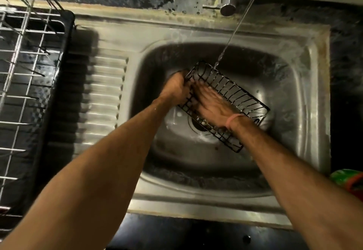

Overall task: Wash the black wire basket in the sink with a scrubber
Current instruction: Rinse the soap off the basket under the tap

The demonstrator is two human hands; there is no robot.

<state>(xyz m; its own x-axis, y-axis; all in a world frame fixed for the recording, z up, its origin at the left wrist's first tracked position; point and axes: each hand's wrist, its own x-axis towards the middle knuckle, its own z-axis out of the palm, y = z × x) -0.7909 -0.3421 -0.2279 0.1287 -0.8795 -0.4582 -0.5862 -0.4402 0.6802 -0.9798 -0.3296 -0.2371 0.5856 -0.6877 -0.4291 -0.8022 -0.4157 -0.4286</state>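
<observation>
Black wire basket (pixel 233 100) held tilted inside the steel sink (pixel 306 96), under the tap's water stream (pixel 233 35); left hand (pixel 176 90) grips the basket's upper-left rim; right hand (pixel 211 106), blurred, lies with fingers extended inside the basket, a pink band (pixel 233 120) on its wrist; no legible writing; dish rack (pixel 25 72) at left.

Black wire basket (pixel 233 100), rectangular, tilted in the steel sink (pixel 306 96) under running water.
</observation>
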